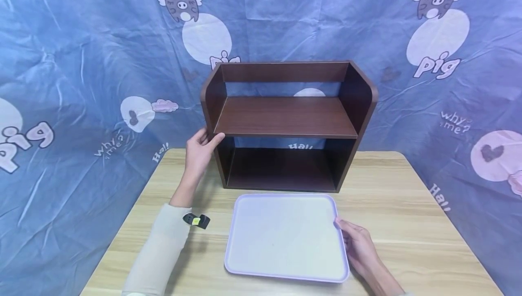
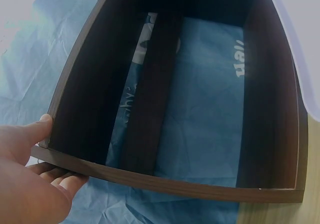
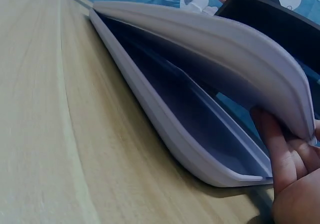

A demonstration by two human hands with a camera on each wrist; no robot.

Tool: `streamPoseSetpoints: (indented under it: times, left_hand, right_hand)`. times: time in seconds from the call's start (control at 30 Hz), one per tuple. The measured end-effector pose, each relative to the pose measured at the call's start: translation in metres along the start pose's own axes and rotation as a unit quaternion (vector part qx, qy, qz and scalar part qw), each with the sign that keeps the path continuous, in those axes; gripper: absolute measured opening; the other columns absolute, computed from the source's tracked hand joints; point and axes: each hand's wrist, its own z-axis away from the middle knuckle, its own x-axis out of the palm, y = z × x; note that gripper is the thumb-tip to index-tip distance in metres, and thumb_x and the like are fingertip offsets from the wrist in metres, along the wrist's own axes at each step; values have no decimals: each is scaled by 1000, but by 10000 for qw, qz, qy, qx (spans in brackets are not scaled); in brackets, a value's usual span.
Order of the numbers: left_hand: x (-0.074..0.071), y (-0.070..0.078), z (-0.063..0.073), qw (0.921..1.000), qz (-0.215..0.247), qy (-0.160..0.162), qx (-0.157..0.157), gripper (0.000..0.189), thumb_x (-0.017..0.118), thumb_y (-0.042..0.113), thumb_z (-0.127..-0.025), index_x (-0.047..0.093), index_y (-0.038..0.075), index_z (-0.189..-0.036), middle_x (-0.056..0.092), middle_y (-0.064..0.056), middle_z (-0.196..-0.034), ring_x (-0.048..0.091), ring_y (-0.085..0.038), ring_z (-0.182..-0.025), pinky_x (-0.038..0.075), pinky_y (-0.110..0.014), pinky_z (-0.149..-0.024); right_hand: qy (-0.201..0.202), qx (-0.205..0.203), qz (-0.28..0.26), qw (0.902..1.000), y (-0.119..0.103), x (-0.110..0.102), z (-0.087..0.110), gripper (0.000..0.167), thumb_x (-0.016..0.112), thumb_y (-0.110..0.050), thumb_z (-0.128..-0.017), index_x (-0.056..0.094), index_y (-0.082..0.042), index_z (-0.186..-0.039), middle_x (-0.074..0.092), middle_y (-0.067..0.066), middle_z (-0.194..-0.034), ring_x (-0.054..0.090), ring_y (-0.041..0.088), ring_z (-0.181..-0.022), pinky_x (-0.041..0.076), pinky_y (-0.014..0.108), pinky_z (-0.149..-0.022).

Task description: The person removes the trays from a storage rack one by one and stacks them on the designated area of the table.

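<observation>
A dark brown two-tier shelf (image 1: 281,117) stands on the table, both tiers bare. My left hand (image 1: 200,153) grips its left side panel at the middle board, with the thumb in front, as the left wrist view also shows. In front of the shelf is a pale lilac tray (image 1: 285,237). My right hand (image 1: 360,244) holds this tray by its right edge. From the right wrist view, the held upper tray (image 3: 215,39) is tilted up over a second, similar tray (image 3: 150,106) lying on the table. The head view hides that lower tray.
The light wood-grain table (image 1: 391,187) extends to both sides of the shelf. A blue cloth (image 1: 102,51) printed with pigs and lettering hangs behind and at the sides. On my left sleeve sits a black strap (image 1: 196,220).
</observation>
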Motion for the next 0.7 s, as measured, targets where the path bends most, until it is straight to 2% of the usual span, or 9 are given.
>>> streamPoseSetpoints:
  times: [0.1,0.2,0.37,0.47,0.57,0.63,0.7]
  left_hand:
    - [0,0,0,10000,-19,29,-31,62,83,23,-95,60,2,-149,64,-19,-148,63,-26,-138,53,-34,-116]
    - [0,1,0,10000,-35,37,-83,63,83,24,-96,59,3,-150,63,-19,-150,62,-26,-140,52,-34,-117]
    - [-1,1,1,9999,-16,12,-119,64,83,24,-96,58,3,-151,62,-18,-151,61,-26,-141,52,-34,-118]
    - [-1,1,1,9999,-29,15,-118,65,83,25,-96,58,3,-151,62,-19,-151,61,-26,-141,52,-34,-118]
    - [-1,1,1,9999,-31,15,-122,65,83,25,-96,58,3,-151,62,-18,-151,61,-26,-140,51,-35,-118]
    - [0,0,2,9999,-14,14,-123,65,83,25,-96,58,3,-151,62,-19,-151,61,-27,-140,52,-36,-118]
    - [0,0,2,9999,0,5,-130,65,83,25,-96,58,3,-152,62,-19,-151,61,-27,-140,51,-36,-118]
  right_hand:
    - [162,64,135,9998,-1,1,-2,22,61,-23,-109,81,-20,-99,81,-4,-86,74,11,-79,65,29,-76]
    - [298,183,456,9983,-2,3,-3,20,63,-27,-108,78,-14,-109,81,-2,-87,75,13,-80,66,31,-77]
    - [544,111,1459,9877,-1,5,-5,45,64,-29,-108,67,8,-133,81,9,-93,77,20,-77,69,38,-72]
    - [651,-258,2440,9672,-3,5,-7,46,66,-28,-107,67,10,-133,81,19,-106,78,21,-84,68,33,-73]
    - [780,-709,3500,9308,-6,4,-8,42,68,-30,-106,73,6,-127,78,23,-119,78,27,-99,66,30,-81]
    - [864,-917,3992,9082,-9,4,-7,40,70,-32,-105,76,2,-124,77,22,-122,76,33,-111,65,33,-89]
    - [882,-1039,4212,8967,-11,4,-7,38,70,-32,-104,77,1,-122,77,23,-122,73,39,-119,64,41,-96]
